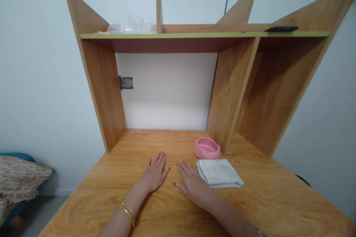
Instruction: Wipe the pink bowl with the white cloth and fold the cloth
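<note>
White cloth (221, 173) is laid folded on the surface (167, 211), just right of the right hand (194, 188) — the nearer one, spread flat, nothing held — while the left hand (154, 174), likewise flat, is placed farther off; the ashtray (207, 149) is set behind.

Palm down on the bench (167, 211), the left hand (154, 176) and right hand (194, 188) lie apart, fingertips toward the back edge. A gold bangle (127, 212) circles the left wrist. Just beside the right hand is a folded white cloth (221, 173); whether they touch I can't tell. Behind the cloth, nearer the back edge, sits a pink ashtray (207, 149). Crumpled clear plastic (132, 27) lies on the shelf (194, 35) above.
</note>
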Available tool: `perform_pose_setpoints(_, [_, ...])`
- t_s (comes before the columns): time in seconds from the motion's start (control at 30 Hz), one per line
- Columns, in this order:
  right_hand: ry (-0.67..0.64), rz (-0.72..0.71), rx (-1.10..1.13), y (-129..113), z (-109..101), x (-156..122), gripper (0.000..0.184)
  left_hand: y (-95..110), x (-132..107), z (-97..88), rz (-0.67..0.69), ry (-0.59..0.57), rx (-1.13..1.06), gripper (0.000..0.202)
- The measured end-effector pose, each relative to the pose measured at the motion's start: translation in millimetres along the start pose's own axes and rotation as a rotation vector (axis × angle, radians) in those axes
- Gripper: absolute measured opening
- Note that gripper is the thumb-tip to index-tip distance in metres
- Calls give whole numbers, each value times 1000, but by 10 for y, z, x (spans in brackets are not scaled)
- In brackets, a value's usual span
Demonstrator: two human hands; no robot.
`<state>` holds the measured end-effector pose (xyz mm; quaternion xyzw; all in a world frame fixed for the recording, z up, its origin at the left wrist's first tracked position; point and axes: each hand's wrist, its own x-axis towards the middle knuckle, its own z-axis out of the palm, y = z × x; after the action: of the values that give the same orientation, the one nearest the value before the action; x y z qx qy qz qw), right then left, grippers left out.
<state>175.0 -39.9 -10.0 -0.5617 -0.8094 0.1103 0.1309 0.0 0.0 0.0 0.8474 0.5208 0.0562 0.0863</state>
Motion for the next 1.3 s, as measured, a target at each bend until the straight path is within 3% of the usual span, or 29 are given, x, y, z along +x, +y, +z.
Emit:
perform_pose_setpoints(0.13, [54,-48,-11,-32,-101,25,51,7,-4,-12,-6,1,-5,61])
perform_pose_setpoints(0.27, [267,-56,-61,32,-390,77,36,20,-12,-34,-5,-4,-4,62])
perform_pose_setpoints(0.37, [417,193,-162,223,-652,90,36,25,-15,-38,-11,-10,0,63])
perform_pose_setpoints(0.5, [375,582,-205,581,-861,73,40,27,-15,-32,-14,-16,9,62])
perform_pose_setpoints(0.6, [353,678,-99,811,-864,81,44,25,-13,-28,-12,-12,20,61])
perform_pose_setpoints(0.77, [329,653,47,996,-760,137,45,19,-11,-26,-14,-7,-6,62])
perform_pose_setpoints(1.3, [373,691,56,1025,-726,156,37,30,-11,-45,-16,-20,-14,63])
